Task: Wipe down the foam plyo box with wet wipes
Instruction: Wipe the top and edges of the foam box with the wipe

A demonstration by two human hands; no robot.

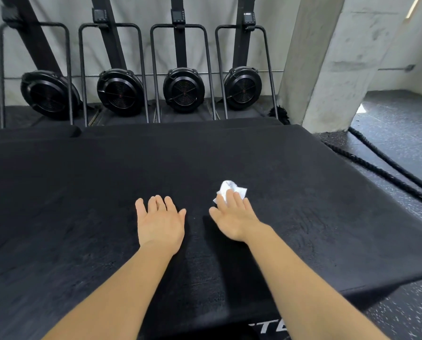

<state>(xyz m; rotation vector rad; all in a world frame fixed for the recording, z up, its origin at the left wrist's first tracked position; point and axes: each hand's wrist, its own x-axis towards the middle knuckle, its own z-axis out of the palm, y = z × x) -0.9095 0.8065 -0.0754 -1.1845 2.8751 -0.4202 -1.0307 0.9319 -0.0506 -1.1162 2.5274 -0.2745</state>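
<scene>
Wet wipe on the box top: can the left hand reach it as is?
Probably yes. The left hand lies flat near the wet wipe, only bare plyo box top between. Fingers of the right hand rest on its near part.

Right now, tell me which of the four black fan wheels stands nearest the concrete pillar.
The rightmost fan wheel; it stands beside the concrete pillar, the other three farther left.
</scene>
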